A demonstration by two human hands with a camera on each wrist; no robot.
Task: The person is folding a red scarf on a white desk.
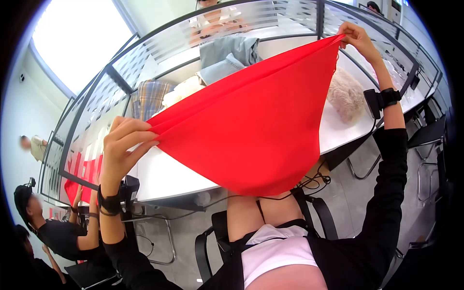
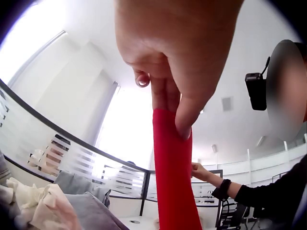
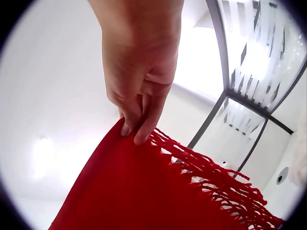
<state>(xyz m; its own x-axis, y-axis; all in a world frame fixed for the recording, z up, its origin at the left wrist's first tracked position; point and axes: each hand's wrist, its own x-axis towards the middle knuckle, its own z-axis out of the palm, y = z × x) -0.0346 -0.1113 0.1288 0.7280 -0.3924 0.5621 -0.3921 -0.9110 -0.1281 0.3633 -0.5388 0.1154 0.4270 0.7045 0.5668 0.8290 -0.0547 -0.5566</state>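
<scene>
Red fringed scarf [image 1: 251,130]: stretched above white worktop [image 1: 164,176]; left hand [image 1: 123,145] pinches lower-left corner, right hand [image 1: 355,38] pinches upper-right fringed edge.

This is an office meeting room. Striped glass partitions [image 1: 96,106] surround a long white table [image 1: 164,176]. Office chairs [image 1: 430,135] stand at lower right.
</scene>
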